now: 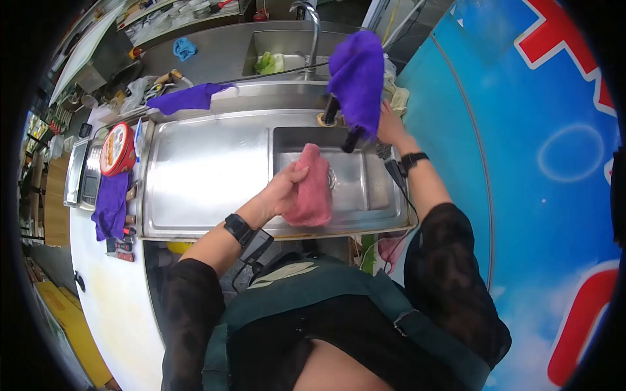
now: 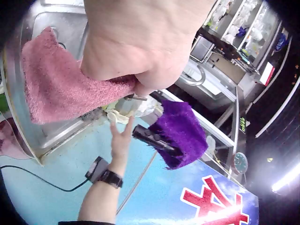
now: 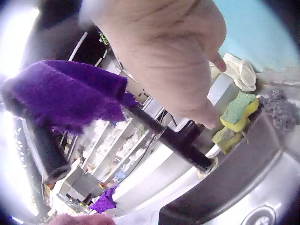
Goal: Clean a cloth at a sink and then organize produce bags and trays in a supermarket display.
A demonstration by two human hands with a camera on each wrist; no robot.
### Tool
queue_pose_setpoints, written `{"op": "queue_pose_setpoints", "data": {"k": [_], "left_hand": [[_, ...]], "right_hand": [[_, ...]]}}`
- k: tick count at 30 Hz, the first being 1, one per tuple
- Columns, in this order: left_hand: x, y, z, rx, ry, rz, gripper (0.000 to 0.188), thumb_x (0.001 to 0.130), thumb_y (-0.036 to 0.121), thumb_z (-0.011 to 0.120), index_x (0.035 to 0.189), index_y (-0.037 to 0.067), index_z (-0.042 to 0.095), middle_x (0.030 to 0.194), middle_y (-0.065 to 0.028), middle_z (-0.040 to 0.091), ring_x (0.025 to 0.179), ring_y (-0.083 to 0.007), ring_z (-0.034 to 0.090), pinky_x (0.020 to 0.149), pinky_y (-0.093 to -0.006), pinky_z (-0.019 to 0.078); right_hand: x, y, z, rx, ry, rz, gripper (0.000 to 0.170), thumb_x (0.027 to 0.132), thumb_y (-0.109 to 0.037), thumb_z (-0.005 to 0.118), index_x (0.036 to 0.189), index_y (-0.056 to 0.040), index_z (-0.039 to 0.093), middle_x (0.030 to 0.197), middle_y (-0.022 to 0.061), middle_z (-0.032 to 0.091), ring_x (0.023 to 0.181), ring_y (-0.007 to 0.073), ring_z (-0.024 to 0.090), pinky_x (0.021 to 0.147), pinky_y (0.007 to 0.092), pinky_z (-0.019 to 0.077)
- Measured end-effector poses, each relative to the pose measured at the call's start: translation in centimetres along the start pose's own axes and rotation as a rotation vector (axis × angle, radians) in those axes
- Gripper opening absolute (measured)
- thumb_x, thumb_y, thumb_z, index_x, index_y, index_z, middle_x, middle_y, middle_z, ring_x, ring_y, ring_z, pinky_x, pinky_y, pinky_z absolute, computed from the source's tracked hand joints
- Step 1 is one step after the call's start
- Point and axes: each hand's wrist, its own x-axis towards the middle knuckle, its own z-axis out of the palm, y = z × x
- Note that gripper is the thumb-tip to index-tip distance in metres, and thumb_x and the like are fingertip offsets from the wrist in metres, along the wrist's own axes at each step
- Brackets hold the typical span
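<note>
My left hand grips a pink cloth by its upper part, and the cloth hangs over the steel sink. My right hand reaches past the black faucet to the sink's back right corner. In the left wrist view its thumb and fingers are spread apart. A purple cloth drapes over the faucet's top. Close to the right fingertips, the right wrist view has green-and-yellow sponges, a whitish block-like item and a crumpled cream rubber glove. Part of the right fingers is hidden there.
A steel drainboard extends left of the basin. Another purple cloth lies on the back ledge, and a third hangs at the left beside a round red tin. A blue printed panel borders the right side.
</note>
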Motion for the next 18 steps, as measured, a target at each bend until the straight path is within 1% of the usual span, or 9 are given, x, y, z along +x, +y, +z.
{"op": "queue_pose_setpoints", "data": {"k": [2, 5, 6, 9, 10, 11, 13, 16, 18], "left_hand": [[2.5, -0.8, 1.1, -0.021, 0.021, -0.01, 0.039, 0.098, 0.016, 0.044, 0.135, 0.008, 0.035, 0.128, -0.0121, 0.048, 0.116, -0.0267, 0.05, 0.101, -0.0433, 0.0417], [4.9, -1.3, 2.1, -0.066, 0.075, -0.029, 0.038, 0.098, 0.016, 0.043, 0.135, 0.007, 0.035, 0.126, -0.012, 0.049, 0.116, -0.0261, 0.051, 0.101, -0.044, 0.0419], [5.6, -1.6, 1.8, -0.072, 0.053, -0.021, 0.039, 0.097, 0.017, 0.045, 0.135, 0.009, 0.037, 0.128, -0.0107, 0.05, 0.118, -0.0262, 0.05, 0.103, -0.0444, 0.0398], [7.3, -1.9, 1.6, -0.084, 0.08, -0.027, 0.039, 0.096, 0.015, 0.045, 0.135, 0.01, 0.039, 0.129, -0.0103, 0.051, 0.118, -0.0266, 0.051, 0.104, -0.0453, 0.0391], [7.7, -1.8, 1.9, -0.066, 0.084, -0.002, 0.039, 0.097, 0.015, 0.044, 0.134, 0.01, 0.039, 0.129, -0.0104, 0.051, 0.118, -0.0267, 0.051, 0.104, -0.0454, 0.04], [8.0, -1.7, 2.2, -0.048, 0.087, 0.024, 0.038, 0.097, 0.015, 0.044, 0.134, 0.009, 0.04, 0.129, -0.0104, 0.051, 0.117, -0.0268, 0.051, 0.103, -0.0455, 0.0409], [8.4, -1.6, 2.9, -0.052, 0.161, 0.019, 0.039, 0.095, 0.006, 0.039, 0.133, 0.009, 0.041, 0.128, -0.0111, 0.051, 0.117, -0.0276, 0.052, 0.102, -0.0458, 0.0422], [9.7, -1.6, 1.9, -0.042, 0.114, 0.047, 0.047, 0.088, -0.002, 0.034, 0.133, 0.009, 0.04, 0.13, -0.0117, 0.05, 0.118, -0.0291, 0.051, 0.104, -0.0463, 0.0408], [9.8, -1.8, 2.3, -0.046, 0.109, 0.07, 0.055, 0.082, -0.008, 0.031, 0.134, 0.007, 0.039, 0.125, -0.0077, 0.051, 0.114, -0.0224, 0.052, 0.104, -0.0391, 0.0389]], "right_hand": [[4.0, 2.5, 1.8, -0.237, 0.164, -0.13, 0.056, 0.083, -0.013, 0.056, 0.135, -0.0052, 0.039, 0.149, 0.0125, 0.027, 0.139, 0.0325, 0.023, 0.107, 0.0489, 0.0304], [6.5, 1.0, -1.9, -0.097, 0.196, -0.156, 0.042, 0.084, -0.01, 0.051, 0.126, -0.0058, 0.049, 0.146, 0.0102, 0.033, 0.139, 0.0299, 0.023, 0.104, 0.0528, 0.0318], [6.7, 0.7, -1.8, -0.235, 0.179, -0.176, 0.032, 0.088, -0.012, 0.046, 0.118, -0.007, 0.056, 0.144, 0.0083, 0.037, 0.139, 0.0286, 0.023, 0.103, 0.0531, 0.0321], [7.3, 0.4, -1.8, -0.348, 0.096, -0.153, 0.03, 0.09, -0.014, 0.044, 0.117, -0.009, 0.058, 0.142, 0.0067, 0.039, 0.137, 0.0273, 0.028, 0.103, 0.0517, 0.032], [7.3, 0.3, -1.9, -0.314, 0.177, -0.183, 0.029, 0.091, -0.017, 0.044, 0.116, -0.0094, 0.058, 0.136, 0.0061, 0.044, 0.129, 0.0264, 0.037, 0.101, 0.0513, 0.0326], [7.3, 0.4, -2.3, -0.307, 0.172, -0.188, 0.029, 0.091, -0.017, 0.044, 0.116, -0.0094, 0.058, 0.136, 0.0061, 0.044, 0.129, 0.0264, 0.037, 0.101, 0.0513, 0.0326], [7.2, 0.4, -2.8, -0.345, -0.003, -0.12, 0.03, 0.091, -0.016, 0.044, 0.117, -0.0093, 0.056, 0.128, 0.0057, 0.047, 0.121, 0.0262, 0.043, 0.099, 0.0486, 0.0347], [7.1, 2.4, -1.1, -0.256, 0.101, -0.172, 0.03, 0.09, -0.015, 0.045, 0.118, -0.0088, 0.055, 0.123, 0.0078, 0.047, 0.118, 0.027, 0.045, 0.096, 0.0449, 0.0377], [6.8, 2.8, -0.1, -0.223, 0.125, -0.171, 0.031, 0.089, -0.014, 0.046, 0.119, -0.0083, 0.054, 0.128, 0.0096, 0.045, 0.12, 0.028, 0.043, 0.097, 0.0432, 0.038]]}}
